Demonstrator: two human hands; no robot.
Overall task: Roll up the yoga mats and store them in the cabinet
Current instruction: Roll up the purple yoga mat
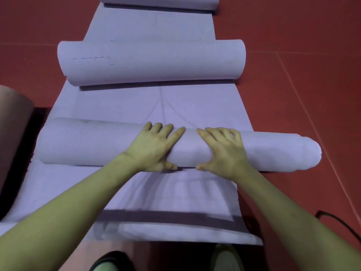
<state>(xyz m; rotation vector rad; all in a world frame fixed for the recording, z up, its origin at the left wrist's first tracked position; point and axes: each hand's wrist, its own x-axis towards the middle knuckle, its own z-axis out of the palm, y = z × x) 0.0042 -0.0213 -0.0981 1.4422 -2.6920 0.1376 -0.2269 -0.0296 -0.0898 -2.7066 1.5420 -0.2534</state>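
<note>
A lavender yoga mat [175,106] lies flat on the red floor, running away from me. Its rolled part [82,141] lies crosswise in front of me, the right end sticking out past the mat's edge. My left hand [154,147] and my right hand [222,149] press on the middle of this roll side by side, fingers spread over the top and thumbs against its near side. Farther off, a second lavender roll [152,61] lies across the strip. A third roll [160,0] shows at the top edge.
A pinkish rolled mat [13,122] stands at the left edge. A black cable [340,222] crosses the red floor [302,75] at the lower right. My shoes [111,261] are at the bottom, just behind the mat's near end.
</note>
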